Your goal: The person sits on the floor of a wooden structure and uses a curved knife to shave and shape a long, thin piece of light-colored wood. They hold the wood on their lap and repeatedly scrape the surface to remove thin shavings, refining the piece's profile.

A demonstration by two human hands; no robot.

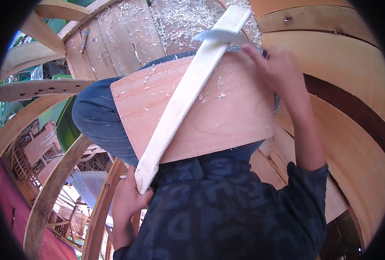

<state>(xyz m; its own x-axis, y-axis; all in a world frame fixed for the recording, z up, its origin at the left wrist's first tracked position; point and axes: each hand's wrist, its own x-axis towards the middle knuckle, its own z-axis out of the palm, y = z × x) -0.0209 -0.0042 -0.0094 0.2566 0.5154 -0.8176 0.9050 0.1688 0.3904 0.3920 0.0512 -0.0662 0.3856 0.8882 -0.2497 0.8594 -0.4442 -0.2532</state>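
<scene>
A long pale strip of wood (188, 91) slants across a flat board (238, 112) that lies on my lap. Its near end is gripped by my left hand (129, 193), thumb along the edge. My right hand (277, 69), slightly blurred, is closed round the handle of a knife, which the fingers hide. The knife's curved blade (216, 35) lies across the strip near its far end. Small shavings (220, 94) are scattered over the board.
Wood shavings (188, 21) cover much of the plank floor ahead. A small slim stick-like object (84, 40) lies at the far left. Curved wooden ribs (56, 195) with open gaps stand on my left; a wall of curved planks (326, 56) rises on my right.
</scene>
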